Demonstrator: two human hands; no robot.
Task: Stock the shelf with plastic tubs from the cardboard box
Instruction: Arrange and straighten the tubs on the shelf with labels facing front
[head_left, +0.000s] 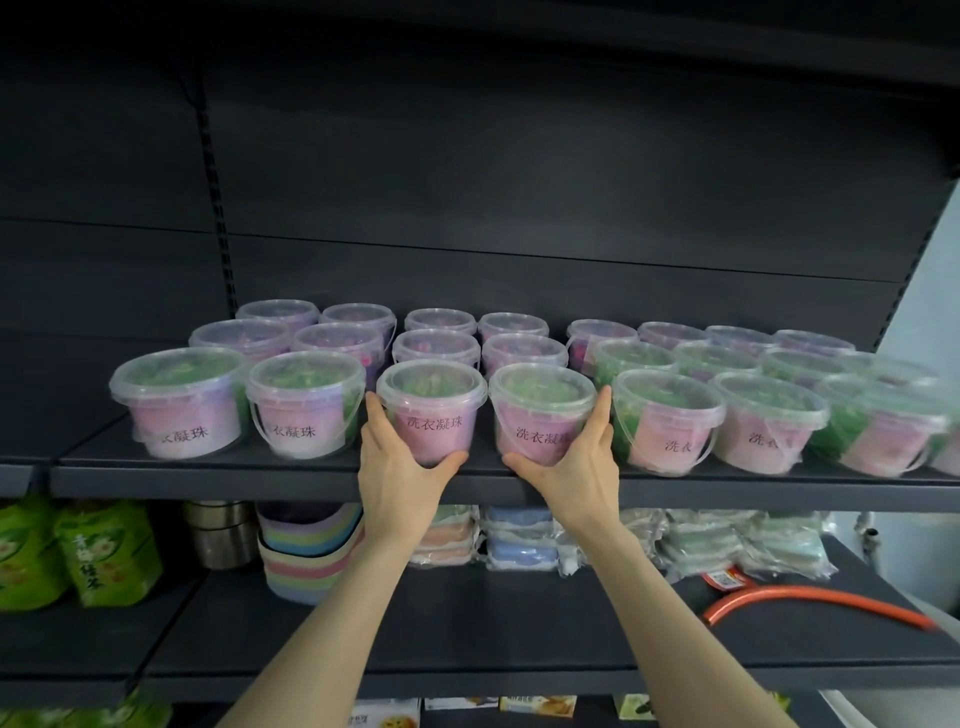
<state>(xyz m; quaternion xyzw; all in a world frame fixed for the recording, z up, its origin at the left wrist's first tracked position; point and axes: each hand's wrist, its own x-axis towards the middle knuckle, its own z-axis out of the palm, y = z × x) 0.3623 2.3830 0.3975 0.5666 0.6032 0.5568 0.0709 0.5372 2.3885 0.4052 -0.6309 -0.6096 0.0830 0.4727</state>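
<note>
Shelf edge (208, 483): two tubs (434, 415) between fingers (374, 413)

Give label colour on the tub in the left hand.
Pink label with dark characters, on the tub in the left hand; head view.

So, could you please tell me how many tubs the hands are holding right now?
2. The left tub is gripped by the left hand, the right tub by the right hand, side by side at the front edge of the shelf; no others appear held.
</note>
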